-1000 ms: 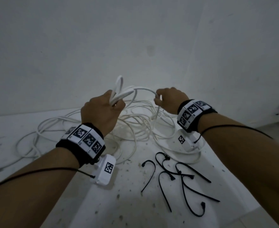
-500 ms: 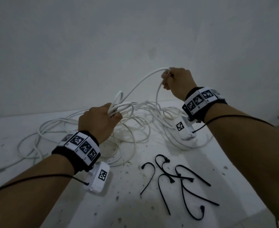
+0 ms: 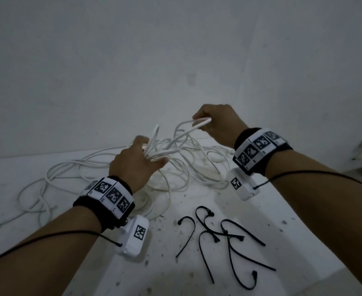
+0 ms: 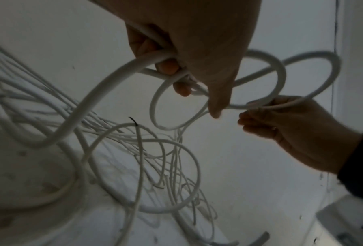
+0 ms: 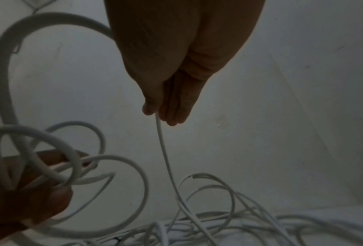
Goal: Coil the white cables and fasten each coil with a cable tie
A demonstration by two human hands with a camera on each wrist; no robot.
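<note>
Though dim and blurry in spots, easy to make out. Left hand [image 3: 133, 165] up over the far middle of the table [image 3: 304, 242], fingers curled round a bunch of loops of white cable [image 3: 175, 133], holding them tight. Loops sticking out past the fingers, some big, some small. Right hand [image 3: 216, 124] a bit higher and to the right, close to the left one but not touching it. Pinching one bend of the same white cable between thumb and fingertips, other fingers tucked in close. From that pinch, one thin strand hanging down into the pile [image 3: 73, 174].

Pile loose and messy, lying along the far edge of the table by the wall [image 3: 175, 50] and spreading out to the far left corner. Black cable ties [image 3: 225, 233] lying flat nearer the front edge, a little right of the middle, some crossed over each other, apart from the pile. Black bands with checkered tags [image 3: 109, 195] on both wrists.
</note>
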